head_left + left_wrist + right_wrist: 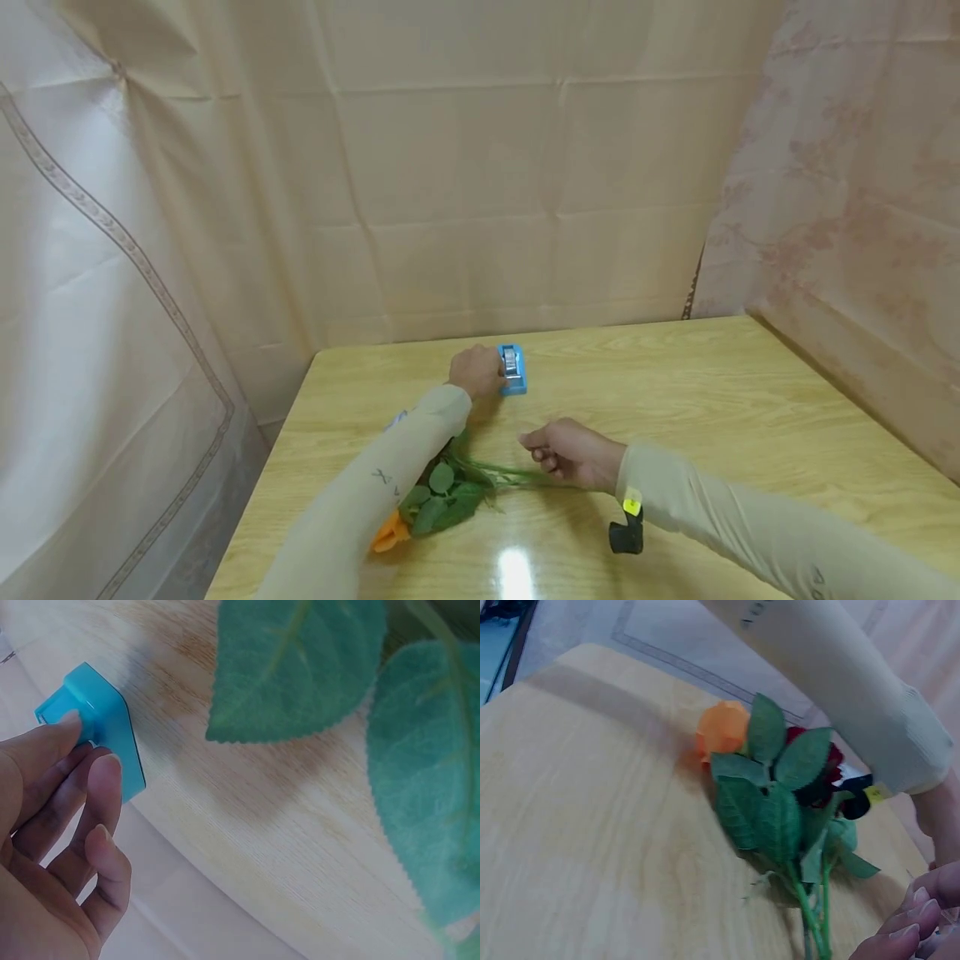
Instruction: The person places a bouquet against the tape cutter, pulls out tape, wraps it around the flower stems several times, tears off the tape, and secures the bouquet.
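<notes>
My left hand [477,372] pinched the blue tape dispenser [523,379] near the far edge of the table [675,392], thumb on one side and bent fingers on the other, with the little finger off it. The roll of tape [510,361] showed in the dispenser. Whether its base touched the wood, I could not tell.

My right hand [576,454] was nearer to me, its fingers curled in and the thumb tip close to the forefinger; whether a thin strip of tape sat between them, I could not tell. The green stems [517,475] ran beneath or just beside it. The leaves [446,504] and the orange flower [392,532] lay under my left forearm, with a dark red flower [838,761] among them.

To handle this well, I judged, the dispenser needed a firm, steady grip, its tape end facing my right hand. Any strip was best kept taut and straight, clear of the leaves, since a slack one could fold onto itself. My left sleeve called for care too: dropping it could crush the flowers.
</notes>
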`<state>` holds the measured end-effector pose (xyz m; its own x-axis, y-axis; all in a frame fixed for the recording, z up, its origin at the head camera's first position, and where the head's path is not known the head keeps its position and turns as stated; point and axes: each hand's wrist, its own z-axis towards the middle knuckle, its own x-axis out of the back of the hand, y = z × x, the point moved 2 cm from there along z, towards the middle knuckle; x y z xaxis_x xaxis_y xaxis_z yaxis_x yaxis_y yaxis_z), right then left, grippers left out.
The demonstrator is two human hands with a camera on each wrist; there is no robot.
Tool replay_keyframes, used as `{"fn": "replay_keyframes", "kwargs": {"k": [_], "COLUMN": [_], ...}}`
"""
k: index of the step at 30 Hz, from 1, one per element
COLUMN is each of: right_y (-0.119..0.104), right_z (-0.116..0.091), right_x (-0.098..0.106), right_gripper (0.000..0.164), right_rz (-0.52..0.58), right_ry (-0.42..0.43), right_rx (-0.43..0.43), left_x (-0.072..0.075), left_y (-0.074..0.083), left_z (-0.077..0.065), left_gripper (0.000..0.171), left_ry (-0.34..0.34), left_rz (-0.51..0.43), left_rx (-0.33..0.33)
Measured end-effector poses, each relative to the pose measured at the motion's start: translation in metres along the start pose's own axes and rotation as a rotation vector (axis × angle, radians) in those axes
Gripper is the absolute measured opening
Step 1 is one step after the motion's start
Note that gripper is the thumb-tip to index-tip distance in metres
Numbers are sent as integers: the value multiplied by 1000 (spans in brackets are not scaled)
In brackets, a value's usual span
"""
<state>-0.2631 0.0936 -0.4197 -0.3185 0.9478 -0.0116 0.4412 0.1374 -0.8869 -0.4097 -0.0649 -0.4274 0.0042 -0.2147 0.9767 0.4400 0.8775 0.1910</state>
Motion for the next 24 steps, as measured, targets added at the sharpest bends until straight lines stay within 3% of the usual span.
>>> {"fn": "replay_keyframes", "kwargs": {"k": [5, 15, 24], "right_y": [3, 7, 11], "right_z": [-5, -17, -22], "right_x": [-1, -2, -2], "right_gripper": [22, 24, 23], "right_rz": [10, -57, -33], "right_ry": [1, -29, -49], "right_rx": [-2, 14, -13], "left_x": [-1, -2, -2], "left_y": [0, 3, 3], "left_z": [0, 0, 0], "left_gripper": [63, 44, 47], "left_ry": [16, -1, 0], "left_rz": [-2, 4, -1], "left_rx": [6, 12, 22]}}
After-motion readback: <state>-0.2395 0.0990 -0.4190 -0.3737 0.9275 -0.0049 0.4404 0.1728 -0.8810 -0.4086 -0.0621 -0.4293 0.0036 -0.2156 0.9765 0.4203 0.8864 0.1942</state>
